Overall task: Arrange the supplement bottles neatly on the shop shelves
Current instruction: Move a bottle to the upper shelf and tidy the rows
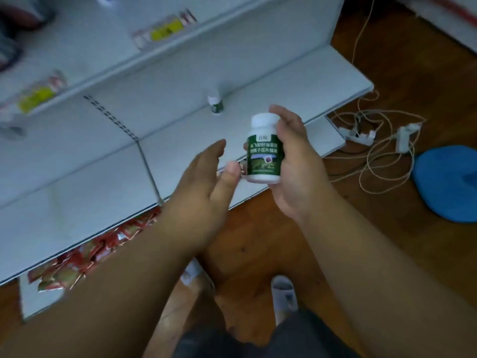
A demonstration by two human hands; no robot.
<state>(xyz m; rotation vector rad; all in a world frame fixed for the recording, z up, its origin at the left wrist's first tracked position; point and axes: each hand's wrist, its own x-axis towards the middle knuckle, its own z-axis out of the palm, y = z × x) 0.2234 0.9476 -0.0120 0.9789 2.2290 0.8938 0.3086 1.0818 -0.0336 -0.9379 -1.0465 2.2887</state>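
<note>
We hold a white, green-labelled supplement bottle (263, 148) upright above the lower shelf (77, 192), our right hand (294, 161) curled round it; our left hand (204, 182) hovers just beside, fingers spread, holding nothing. A second bottle (215, 104) stands farther back on that shelf, cables (382, 151) trailing on the wooden floor (413, 254).

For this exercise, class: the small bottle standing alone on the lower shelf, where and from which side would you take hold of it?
Grip the small bottle round its green-labelled body, just below the white cap, coming from the open front of the shelf. It stands upright with free space all round, and the shelf back blocks the far side.
</note>
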